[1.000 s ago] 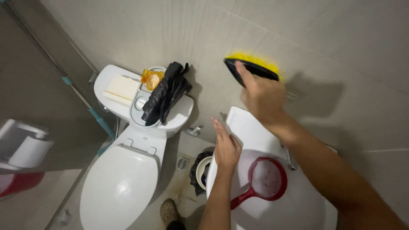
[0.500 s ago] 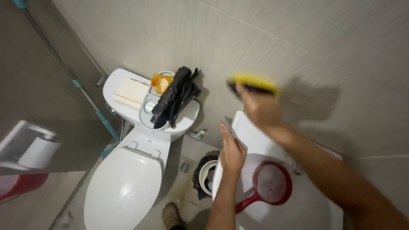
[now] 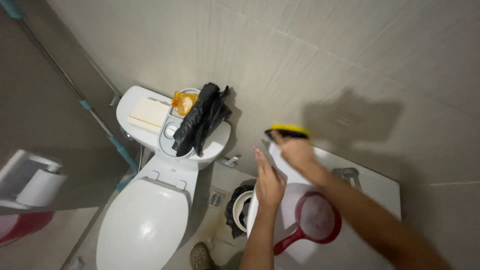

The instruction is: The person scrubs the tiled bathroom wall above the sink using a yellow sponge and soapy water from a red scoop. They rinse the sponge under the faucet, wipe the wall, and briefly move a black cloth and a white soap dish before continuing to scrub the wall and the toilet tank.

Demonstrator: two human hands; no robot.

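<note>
My right hand [image 3: 296, 151] grips a yellow scrubbing brush [image 3: 287, 131] with dark bristles, pressed against the tiled wall [image 3: 300, 65] just above the back edge of a white sink [image 3: 380, 185]. My left hand [image 3: 269, 181] rests flat with fingers apart on the sink's left rim. A red ladle-shaped dipper [image 3: 312, 222] lies in the sink basin, handle pointing lower left.
A white toilet [image 3: 145, 220] with shut lid stands left; its tank holds a black bag [image 3: 201, 119], an orange packet [image 3: 183, 102] and a pale block [image 3: 148, 113]. A black-lined bin [image 3: 239, 210] sits between toilet and sink. A toilet roll [image 3: 42, 186] hangs far left.
My right hand has brought the brush down the wall from higher up to just above the sink. The left hand stays on the sink rim.
</note>
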